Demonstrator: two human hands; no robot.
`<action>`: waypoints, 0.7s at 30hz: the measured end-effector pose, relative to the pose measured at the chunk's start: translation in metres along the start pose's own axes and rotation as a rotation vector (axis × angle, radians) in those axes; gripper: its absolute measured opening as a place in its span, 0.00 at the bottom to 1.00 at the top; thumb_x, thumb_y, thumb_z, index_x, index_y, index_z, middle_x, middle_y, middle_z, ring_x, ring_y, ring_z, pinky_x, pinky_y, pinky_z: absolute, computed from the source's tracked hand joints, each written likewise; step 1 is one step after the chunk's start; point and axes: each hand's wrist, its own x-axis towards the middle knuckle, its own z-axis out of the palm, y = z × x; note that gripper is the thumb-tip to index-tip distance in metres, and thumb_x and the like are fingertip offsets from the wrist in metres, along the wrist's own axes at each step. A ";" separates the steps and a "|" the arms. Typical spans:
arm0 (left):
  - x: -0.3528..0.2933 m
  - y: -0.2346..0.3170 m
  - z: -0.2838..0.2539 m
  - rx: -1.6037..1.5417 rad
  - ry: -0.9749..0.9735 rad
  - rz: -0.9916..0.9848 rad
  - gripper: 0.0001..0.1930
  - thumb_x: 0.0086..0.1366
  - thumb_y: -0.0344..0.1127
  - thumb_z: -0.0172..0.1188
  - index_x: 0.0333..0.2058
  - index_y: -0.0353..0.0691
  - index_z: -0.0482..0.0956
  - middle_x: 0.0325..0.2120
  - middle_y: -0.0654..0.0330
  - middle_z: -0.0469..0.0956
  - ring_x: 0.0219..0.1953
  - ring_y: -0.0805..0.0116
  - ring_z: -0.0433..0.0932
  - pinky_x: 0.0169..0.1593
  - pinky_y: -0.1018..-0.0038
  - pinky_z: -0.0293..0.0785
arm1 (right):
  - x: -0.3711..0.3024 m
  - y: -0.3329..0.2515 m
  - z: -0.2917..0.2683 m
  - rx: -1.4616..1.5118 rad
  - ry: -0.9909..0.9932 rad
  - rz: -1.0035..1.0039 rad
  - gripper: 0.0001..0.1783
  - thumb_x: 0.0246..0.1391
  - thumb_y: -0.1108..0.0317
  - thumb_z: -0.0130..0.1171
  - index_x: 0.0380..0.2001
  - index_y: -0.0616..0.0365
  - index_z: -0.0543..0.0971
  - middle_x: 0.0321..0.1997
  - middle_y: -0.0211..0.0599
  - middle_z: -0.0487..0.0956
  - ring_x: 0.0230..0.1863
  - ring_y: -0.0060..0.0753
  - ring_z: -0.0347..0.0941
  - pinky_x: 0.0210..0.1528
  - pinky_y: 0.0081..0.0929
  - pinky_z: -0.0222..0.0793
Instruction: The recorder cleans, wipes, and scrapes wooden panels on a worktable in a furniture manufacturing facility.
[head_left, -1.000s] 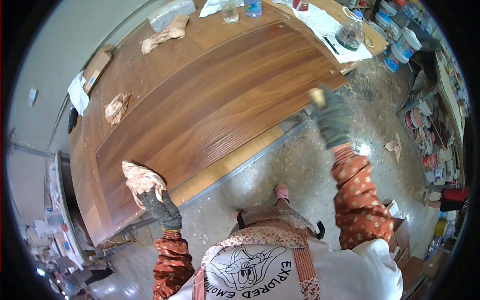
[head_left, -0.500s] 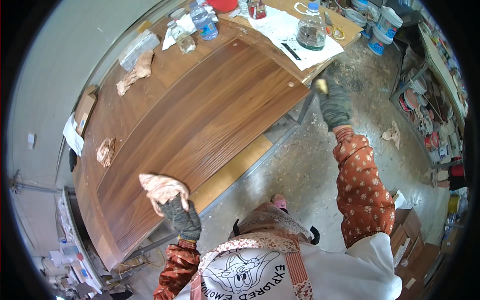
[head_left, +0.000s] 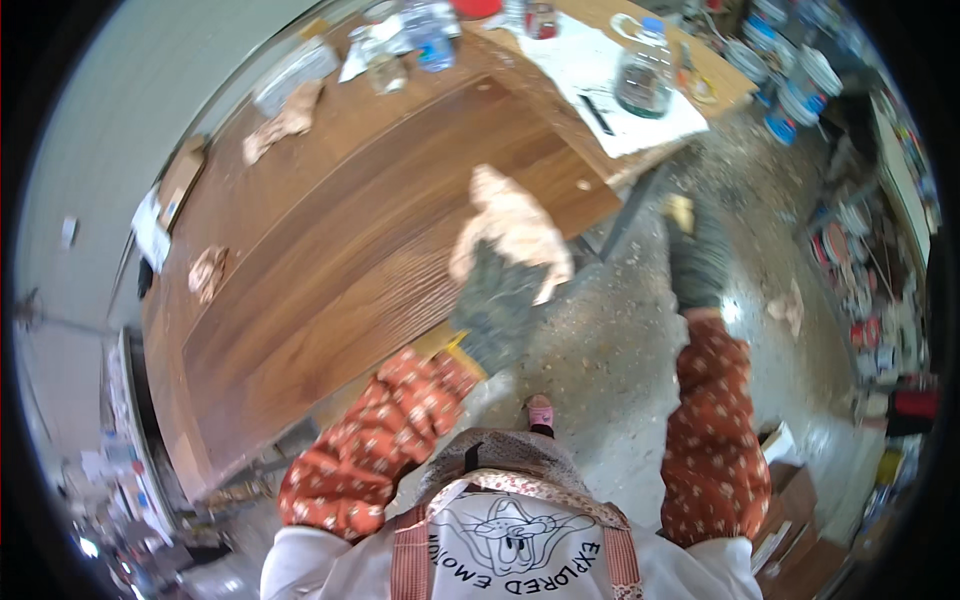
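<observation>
Stretching lengthwise, the brown board (head_left: 330, 250) points toward upper right.

A clear jug (head_left: 645, 82) (blue-capped) stands on white paper (head_left: 566, 60); white-and-blue buckets (head_left: 808, 90) and brown boxes (head_left: 790, 492) are at the right.

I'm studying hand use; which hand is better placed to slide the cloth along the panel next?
Probably the left hand: it holds the cloth over the wooden panel, while the right hand is past the panel's edge.

Pink cloth (head_left: 510, 225) in left of 2 hands (head_left: 497, 305) (both gloved), over brown panel (head_left: 350, 235).
</observation>
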 end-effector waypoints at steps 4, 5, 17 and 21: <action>0.032 0.015 -0.002 0.044 -0.129 0.011 0.27 0.60 0.39 0.52 0.60 0.42 0.68 0.61 0.48 0.64 0.64 0.47 0.62 0.67 0.51 0.56 | -0.017 0.047 -0.005 0.348 0.032 0.131 0.18 0.59 0.66 0.59 0.50 0.63 0.74 0.48 0.38 0.78 0.49 0.29 0.73 0.54 0.29 0.68; 0.028 0.012 -0.022 0.090 -0.128 -0.058 0.27 0.60 0.39 0.52 0.60 0.42 0.68 0.61 0.48 0.64 0.64 0.47 0.62 0.67 0.51 0.56 | -0.023 0.039 -0.004 0.479 -0.048 0.205 0.17 0.61 0.67 0.57 0.50 0.64 0.74 0.50 0.38 0.78 0.50 0.27 0.72 0.55 0.27 0.67; -0.288 -0.111 -0.243 0.468 -0.129 -0.581 0.29 0.59 0.26 0.53 0.61 0.47 0.69 0.67 0.53 0.57 0.71 0.54 0.50 0.72 0.56 0.43 | -0.062 -0.107 0.059 0.575 -0.146 -0.051 0.24 0.61 0.71 0.57 0.59 0.64 0.68 0.56 0.41 0.74 0.57 0.31 0.70 0.62 0.28 0.64; -0.409 -0.160 -0.312 0.520 -0.085 -0.838 0.29 0.57 0.22 0.49 0.61 0.41 0.68 0.66 0.49 0.58 0.70 0.51 0.50 0.72 0.53 0.41 | -0.098 -0.177 0.107 0.776 -0.479 -0.120 0.26 0.61 0.70 0.57 0.61 0.63 0.65 0.60 0.41 0.72 0.58 0.33 0.69 0.62 0.30 0.64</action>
